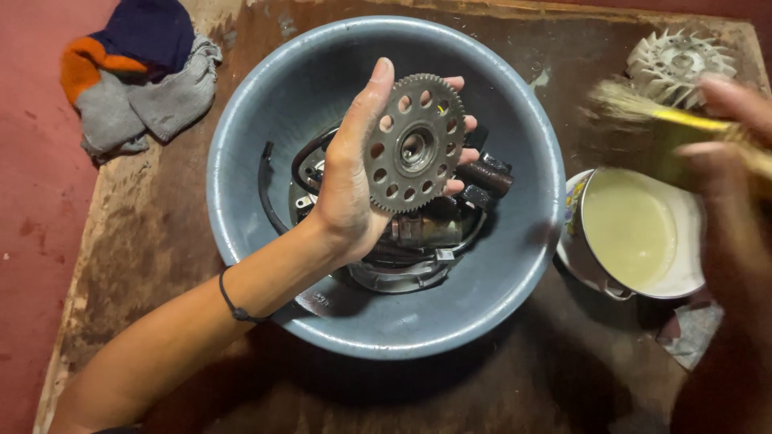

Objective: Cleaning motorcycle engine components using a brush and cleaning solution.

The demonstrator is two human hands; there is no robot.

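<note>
The left hand (pixel 350 181) grips a toothed gear (pixel 414 145) flat-faced over the grey basin (pixel 241 145) beneath it, catching drips perhaps, while the blurred right hand (pixel 736 153) seems closed around a brush (pixel 643 108) above the cup of pale liquid (pixel 631 229).

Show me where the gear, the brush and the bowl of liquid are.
gear (pixel 415 145), head view, on its centre hub.
brush (pixel 623 100), head view, on the bristles.
bowl of liquid (pixel 690 233), head view, on its white inner wall.
</note>
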